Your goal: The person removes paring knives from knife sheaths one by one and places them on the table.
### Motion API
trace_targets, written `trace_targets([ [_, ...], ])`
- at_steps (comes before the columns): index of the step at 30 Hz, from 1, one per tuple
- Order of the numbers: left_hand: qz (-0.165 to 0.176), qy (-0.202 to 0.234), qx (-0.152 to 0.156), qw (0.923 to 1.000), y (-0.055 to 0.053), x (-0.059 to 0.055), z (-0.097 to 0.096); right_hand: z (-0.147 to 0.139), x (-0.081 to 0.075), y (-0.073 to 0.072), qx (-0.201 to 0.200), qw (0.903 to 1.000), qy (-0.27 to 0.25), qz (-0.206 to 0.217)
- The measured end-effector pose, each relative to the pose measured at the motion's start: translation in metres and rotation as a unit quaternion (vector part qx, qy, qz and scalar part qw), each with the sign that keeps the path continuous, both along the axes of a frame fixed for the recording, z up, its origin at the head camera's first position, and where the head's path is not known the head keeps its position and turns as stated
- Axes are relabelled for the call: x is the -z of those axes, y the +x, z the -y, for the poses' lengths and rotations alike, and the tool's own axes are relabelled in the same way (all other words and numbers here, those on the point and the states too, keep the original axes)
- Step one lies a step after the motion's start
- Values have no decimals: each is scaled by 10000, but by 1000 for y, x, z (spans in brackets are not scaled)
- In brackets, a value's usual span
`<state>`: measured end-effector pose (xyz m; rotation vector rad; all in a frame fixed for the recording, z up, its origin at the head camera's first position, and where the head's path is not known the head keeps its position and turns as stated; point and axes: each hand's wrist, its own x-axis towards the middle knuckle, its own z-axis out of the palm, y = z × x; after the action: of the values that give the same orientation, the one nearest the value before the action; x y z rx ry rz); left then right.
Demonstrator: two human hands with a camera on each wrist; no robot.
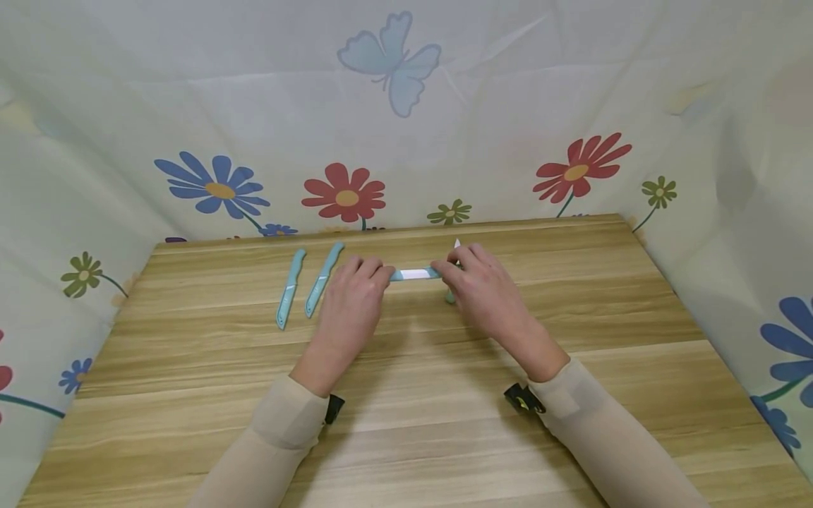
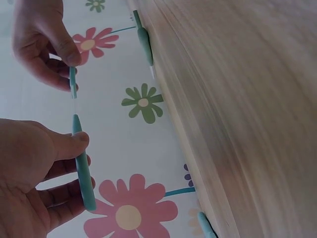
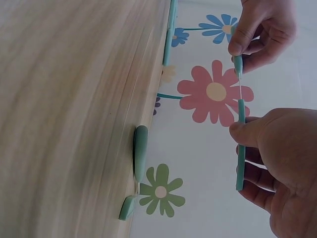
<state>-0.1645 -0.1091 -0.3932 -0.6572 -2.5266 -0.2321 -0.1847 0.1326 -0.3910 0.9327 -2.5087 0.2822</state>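
Above the table, a small knife (image 1: 416,274) is held level between both hands, with a strip of its pale blade bare in the middle. My left hand (image 1: 353,296) pinches the turquoise knife handle (image 2: 83,168) between thumb and fingers. My right hand (image 1: 485,289) grips the flat turquoise blade cover (image 3: 241,166) at the other end. Below the right hand, partly hidden by it, lies a green-handled knife (image 3: 140,153) with a white blade tip showing in the head view. A small green piece (image 3: 127,208), perhaps its cover, is near that knife.
Two turquoise knives in covers, one (image 1: 291,289) outermost and another (image 1: 324,280) nearer the left hand, lie side by side on the wooden table (image 1: 406,437). A flower-printed cloth (image 1: 286,120) hangs behind the table's far edge and along the sides.
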Motion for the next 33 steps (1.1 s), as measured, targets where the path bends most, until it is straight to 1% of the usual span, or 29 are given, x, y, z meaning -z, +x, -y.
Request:
trace_targets([
  [13, -96, 18, 7, 10000, -1, -1, 0, -2, 0, -1, -34, 9999, -105, -18],
  [22, -140, 67, 38, 9999, -2, 0, 1, -3, 0, -1, -34, 9999, -138, -36],
  [33, -216, 34, 25, 9998, -2, 1, 1, -4, 0, -1, 0, 9999, -119, 53],
])
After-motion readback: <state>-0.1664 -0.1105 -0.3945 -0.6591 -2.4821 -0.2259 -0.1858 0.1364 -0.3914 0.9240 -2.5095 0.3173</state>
